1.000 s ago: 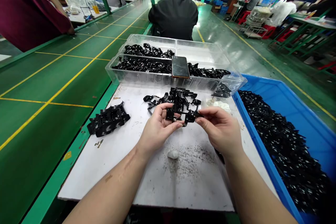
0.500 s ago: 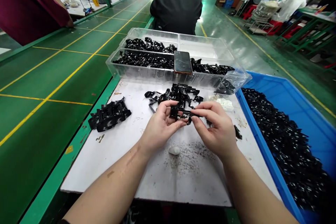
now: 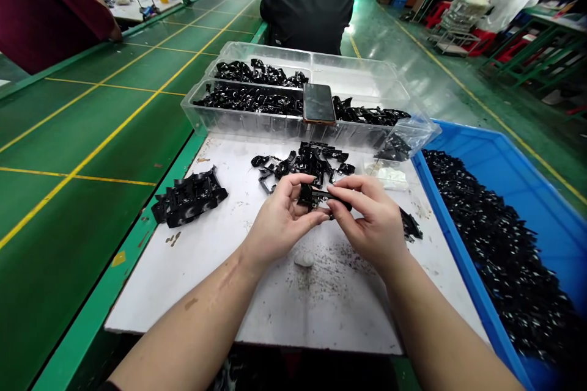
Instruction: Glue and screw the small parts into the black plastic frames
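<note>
Between my two hands, above the white board (image 3: pixel 192 293), is a small glossy black plastic part (image 3: pixel 306 193). My left hand (image 3: pixel 282 214) pinches its left end between thumb and fingers. On its right end the fingertips of my right hand (image 3: pixel 367 214) are closed, holding a dark elongated piece against it; whether this is a separate piece I cannot tell. Just beyond my fingers lies a loose heap of black plastic parts (image 3: pixel 314 159). A small grey-white lump (image 3: pixel 303 259) rests on the board below my hands.
Further black parts form a cluster (image 3: pixel 190 195) at the left. Behind stands a clear divided tray (image 3: pixel 247 122) of black parts, a phone (image 3: pixel 319 102) lying across it. At right is a blue bin (image 3: pixel 452 220) heaped with black pieces. A person in black (image 3: pixel 307 6) sits ahead.
My right hand has shifted slightly left, toward my left hand, and the dark piece at its fingertips now lies more across the part. The whole view has tilted a little.
</note>
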A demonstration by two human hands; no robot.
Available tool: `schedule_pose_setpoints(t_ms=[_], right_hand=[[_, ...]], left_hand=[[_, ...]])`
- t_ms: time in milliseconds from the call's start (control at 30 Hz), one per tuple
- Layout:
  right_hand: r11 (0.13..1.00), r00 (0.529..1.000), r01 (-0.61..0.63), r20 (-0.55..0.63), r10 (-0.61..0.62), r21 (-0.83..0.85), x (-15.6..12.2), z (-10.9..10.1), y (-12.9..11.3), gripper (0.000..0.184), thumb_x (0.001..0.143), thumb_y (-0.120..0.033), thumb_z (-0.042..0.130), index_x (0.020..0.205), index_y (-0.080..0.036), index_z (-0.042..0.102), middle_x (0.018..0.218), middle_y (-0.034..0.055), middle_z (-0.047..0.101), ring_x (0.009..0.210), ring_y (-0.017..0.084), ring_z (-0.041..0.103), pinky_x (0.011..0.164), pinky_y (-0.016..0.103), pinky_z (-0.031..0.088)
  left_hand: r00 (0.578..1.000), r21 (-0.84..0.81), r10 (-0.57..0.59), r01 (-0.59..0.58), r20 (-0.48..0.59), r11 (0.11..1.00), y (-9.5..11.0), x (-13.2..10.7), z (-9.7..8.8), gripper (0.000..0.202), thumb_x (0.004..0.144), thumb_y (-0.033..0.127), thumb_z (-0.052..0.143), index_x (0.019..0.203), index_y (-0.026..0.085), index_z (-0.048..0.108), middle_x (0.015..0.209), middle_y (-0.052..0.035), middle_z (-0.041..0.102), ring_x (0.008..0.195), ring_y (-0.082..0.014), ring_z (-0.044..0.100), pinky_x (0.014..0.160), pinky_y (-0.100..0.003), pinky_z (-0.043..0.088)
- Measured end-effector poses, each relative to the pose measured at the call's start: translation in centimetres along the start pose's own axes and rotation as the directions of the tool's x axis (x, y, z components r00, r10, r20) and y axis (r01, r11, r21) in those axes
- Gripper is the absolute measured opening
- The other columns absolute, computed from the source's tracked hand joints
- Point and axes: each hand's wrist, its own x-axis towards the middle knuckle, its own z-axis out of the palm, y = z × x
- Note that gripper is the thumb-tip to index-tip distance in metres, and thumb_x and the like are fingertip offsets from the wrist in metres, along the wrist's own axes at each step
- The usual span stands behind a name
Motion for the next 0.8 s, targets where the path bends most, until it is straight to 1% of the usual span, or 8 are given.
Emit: schedule_pose_setpoints(t_ms=[100, 200, 267, 467, 567, 633, 733, 800], right_hand=[[0.999, 1.0, -0.02, 0.0, 0.02, 0.034, 0.03, 0.07, -0.06, 0.022, 0.099, -0.016, 0.071, 0.118, -0.025, 0.079, 0.109, 0.0103, 0.075, 0.102, 0.026, 0.072, 0.089, 0.048, 0.061], [0.997, 0.998, -0.05, -0.02, 0.052, 0.066, -0.03, 0.11, -0.09, 0.02, 0.099, -0.018, 0.073, 0.116, -0.026, 0.08, 0.107, 0.0089, 0.075, 0.099, 0.025, 0.072, 0.087, 0.046, 0.062], [0.995, 0.997, -0.063, -0.034, 0.066, 0.075, -0.1, 0.1, -0.11, 0.019, 0.099, -0.018, 0.073, 0.115, -0.026, 0.081, 0.106, 0.0085, 0.076, 0.098, 0.024, 0.072, 0.085, 0.044, 0.063], [0.994, 0.997, -0.071, -0.026, 0.073, 0.085, -0.27, 0.15, -0.2, 0.019, 0.098, -0.017, 0.074, 0.115, -0.024, 0.08, 0.107, 0.008, 0.076, 0.097, 0.021, 0.072, 0.084, 0.039, 0.063], [0.996, 0.998, -0.055, -0.017, 0.056, 0.072, -0.3, 0.28, -0.28, 0.019, 0.099, -0.017, 0.075, 0.115, -0.023, 0.08, 0.106, 0.0075, 0.075, 0.097, 0.02, 0.072, 0.084, 0.037, 0.062], [0.995, 0.998, -0.064, -0.001, 0.064, 0.08, -0.34, 0.33, -0.3, 0.02, 0.099, -0.018, 0.075, 0.117, -0.024, 0.08, 0.107, 0.0068, 0.075, 0.097, 0.02, 0.072, 0.085, 0.036, 0.062], [0.977, 0.99, -0.138, 0.041, 0.133, 0.163, -0.49, 0.3, -0.13, 0.026, 0.099, -0.025, 0.077, 0.125, -0.026, 0.076, 0.114, 0.0069, 0.074, 0.106, 0.022, 0.071, 0.091, 0.039, 0.06], [0.93, 0.97, -0.243, 0.092, 0.226, 0.277, -0.67, 0.29, 0.1, 0.034, 0.099, -0.03, 0.077, 0.133, -0.029, 0.071, 0.121, 0.007, 0.074, 0.113, 0.024, 0.07, 0.094, 0.042, 0.059]], left_hand=[[1.0, 0.012, 0.022, -0.022, 0.021, 1.0, 0.07, -0.07, -0.03, 0.054, 0.093, 0.027, 0.086, 0.137, 0.03, 0.055, 0.132, -0.0055, 0.064, 0.09, -0.014, 0.078, 0.09, -0.031, 0.067], [0.999, 0.019, 0.033, -0.033, 0.031, 0.999, 0.21, -0.12, 0.03, 0.048, 0.098, 0.032, 0.08, 0.139, 0.028, 0.054, 0.129, -0.007, 0.066, 0.091, -0.0157, 0.078, 0.088, -0.032, 0.067], [0.999, 0.004, 0.037, -0.037, 0.033, 0.999, 0.3, -0.13, 0.1, 0.045, 0.1, 0.032, 0.077, 0.139, 0.027, 0.053, 0.128, -0.0077, 0.067, 0.093, -0.0169, 0.078, 0.087, -0.031, 0.067], [0.998, -0.031, 0.053, -0.052, 0.034, 0.998, 0.33, -0.14, 0.19, 0.043, 0.101, 0.03, 0.077, 0.137, 0.026, 0.054, 0.128, -0.0076, 0.067, 0.095, -0.0164, 0.078, 0.088, -0.031, 0.068], [0.998, -0.055, 0.055, -0.053, 0.026, 0.997, 0.25, -0.09, 0.2, 0.035, 0.104, 0.031, 0.072, 0.134, 0.025, 0.055, 0.127, -0.0078, 0.068, 0.094, -0.0162, 0.078, 0.086, -0.032, 0.069], [0.997, -0.05, 0.071, -0.07, 0.007, 0.996, 0.21, 0.0, 0.18, 0.029, 0.106, 0.03, 0.069, 0.131, 0.024, 0.056, 0.125, -0.0075, 0.071, 0.094, -0.0159, 0.078, 0.086, -0.031, 0.068], [0.992, -0.031, 0.125, -0.126, -0.031, 0.992, 0.25, 0.16, 0.09, 0.023, 0.106, 0.025, 0.068, 0.127, 0.023, 0.058, 0.124, -0.0066, 0.074, 0.101, -0.016, 0.078, 0.094, -0.031, 0.065], [0.987, -0.03, 0.153, -0.155, -0.054, 0.987, 0.36, 0.21, 0.01, 0.022, 0.106, 0.024, 0.068, 0.126, 0.024, 0.059, 0.125, -0.0063, 0.076, 0.108, -0.0175, 0.077, 0.1, -0.033, 0.063]])
